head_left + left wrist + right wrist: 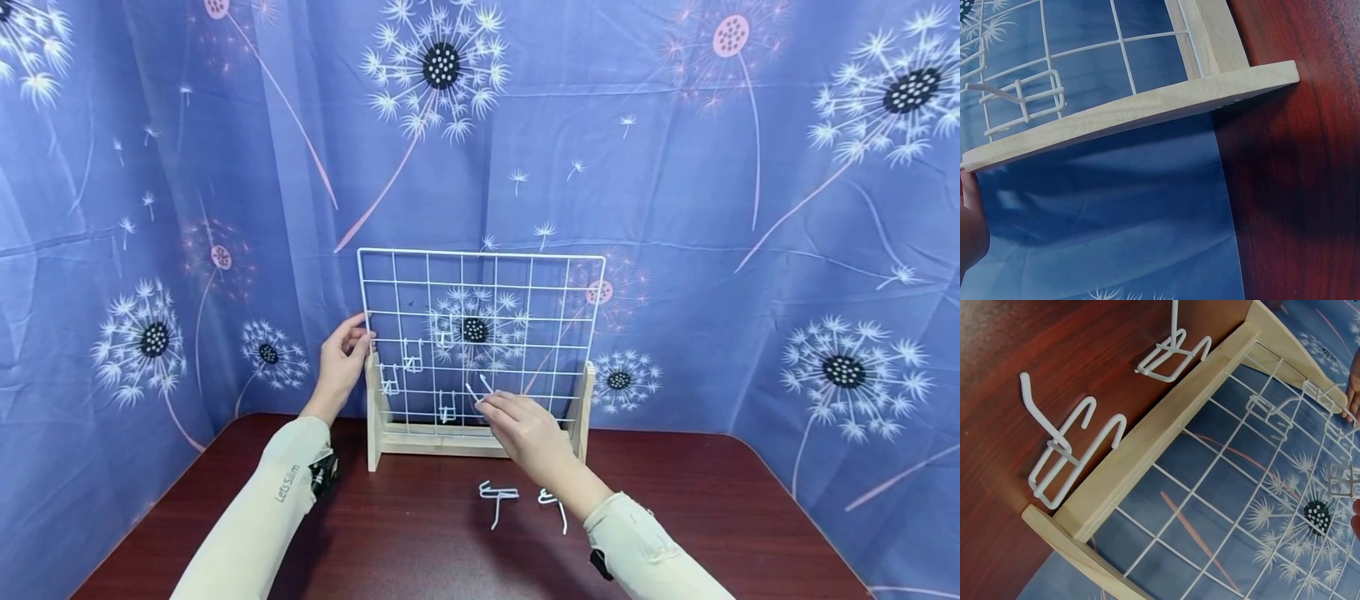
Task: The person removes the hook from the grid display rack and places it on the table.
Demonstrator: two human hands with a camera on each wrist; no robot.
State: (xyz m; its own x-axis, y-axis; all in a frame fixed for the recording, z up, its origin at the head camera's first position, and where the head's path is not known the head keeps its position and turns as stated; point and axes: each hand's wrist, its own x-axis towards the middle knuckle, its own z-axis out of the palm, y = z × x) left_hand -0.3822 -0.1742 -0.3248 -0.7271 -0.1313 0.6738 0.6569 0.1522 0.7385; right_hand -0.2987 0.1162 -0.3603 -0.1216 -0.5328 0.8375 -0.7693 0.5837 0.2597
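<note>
A white wire grid panel (480,253) stands upright in a wooden stand (374,433). My left hand (339,362) holds the panel's left edge, just above the stand's side piece; the left wrist view catches only part of that hand (971,228). In front of the grid, right of its lower middle, my right hand (528,435) pinches a white wire hook (472,392), its prongs pointing up toward the wires. The fingers cover most of this hook. Several matching hooks hang on the grid's left half, among them one low down (447,410) and one near the left edge (389,385).
Two loose white hooks lie on the dark red table (420,533) before the stand: one hook at left (498,493) and another (553,500) partly behind my right forearm. A blue dandelion-print curtain (675,183) hangs close behind and at both sides.
</note>
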